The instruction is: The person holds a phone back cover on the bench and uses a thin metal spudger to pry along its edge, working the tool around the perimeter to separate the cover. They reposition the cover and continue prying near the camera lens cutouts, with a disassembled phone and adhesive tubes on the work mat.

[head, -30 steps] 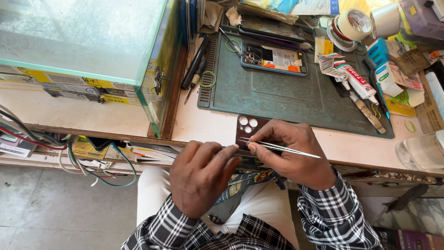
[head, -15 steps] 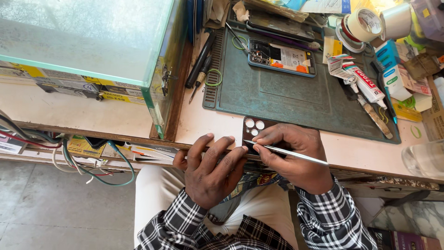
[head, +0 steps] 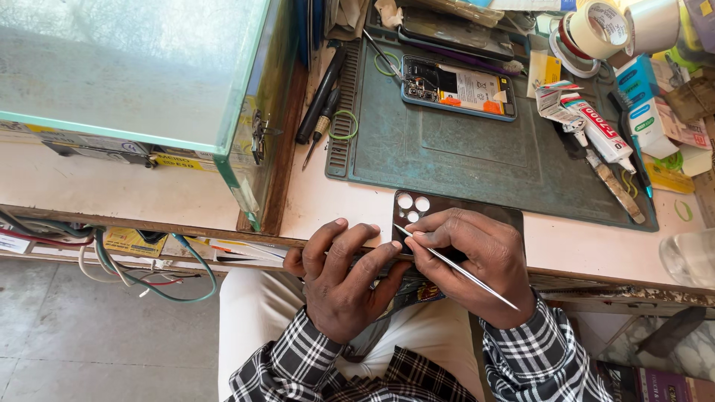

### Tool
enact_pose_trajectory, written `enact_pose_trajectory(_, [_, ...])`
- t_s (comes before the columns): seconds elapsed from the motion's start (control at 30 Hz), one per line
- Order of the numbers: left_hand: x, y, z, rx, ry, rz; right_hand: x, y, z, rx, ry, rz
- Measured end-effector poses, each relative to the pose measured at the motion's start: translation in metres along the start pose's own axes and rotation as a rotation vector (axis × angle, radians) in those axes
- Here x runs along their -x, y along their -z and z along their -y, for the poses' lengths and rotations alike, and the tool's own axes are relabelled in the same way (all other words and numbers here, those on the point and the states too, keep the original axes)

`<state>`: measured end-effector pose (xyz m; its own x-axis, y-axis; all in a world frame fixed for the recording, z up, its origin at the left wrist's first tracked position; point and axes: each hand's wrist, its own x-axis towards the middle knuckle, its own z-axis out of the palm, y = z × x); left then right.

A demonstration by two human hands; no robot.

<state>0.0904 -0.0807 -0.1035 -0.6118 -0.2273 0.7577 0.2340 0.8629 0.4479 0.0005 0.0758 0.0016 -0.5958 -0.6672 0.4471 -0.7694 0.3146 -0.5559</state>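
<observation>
— Two hands, both on the same piece. What are the fingers doing?

— The right hand (head: 477,260) has thumb and forefinger pressed together, pinching thin metal tweezers (head: 454,266), whose tip sits at the near edge of a dark phone back cover (head: 447,212). The left hand (head: 339,279) lies just beside it, fingers (head: 350,246) loosely spread and curled over the same edge, thumb touching the cover beside the tweezers' tip.

— And the cover itself?

— Flat on the bench edge under both hands, its round camera holes showing just beyond the fingertips.

— What is hidden?

— Most of the cover's near half, beneath the right hand; what the tip touches I cannot tell.

— Farther out?

— Beyond the knuckles, a green work mat (head: 477,149) with an opened phone (head: 458,88); a glue tube (head: 596,126) to the right, tape rolls (head: 596,26) cut off at the top, a glass case (head: 134,67) to the left.
</observation>
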Motion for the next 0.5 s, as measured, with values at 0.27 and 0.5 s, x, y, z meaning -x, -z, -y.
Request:
enact_pose_trajectory(0.27, [0.0002, -0.0001, -0.0042, 0.032, 0.013, 0.008, 0.0031, 0.0058, -0.0059, -0.172, -0.087, 0.041])
enact_pose_trajectory(0.5, [-0.0033, 0.0007, -0.0055, 0.038, 0.008, 0.003, -0.0010, 0.0047, -0.0015, -0.005, 0.022, 0.028])
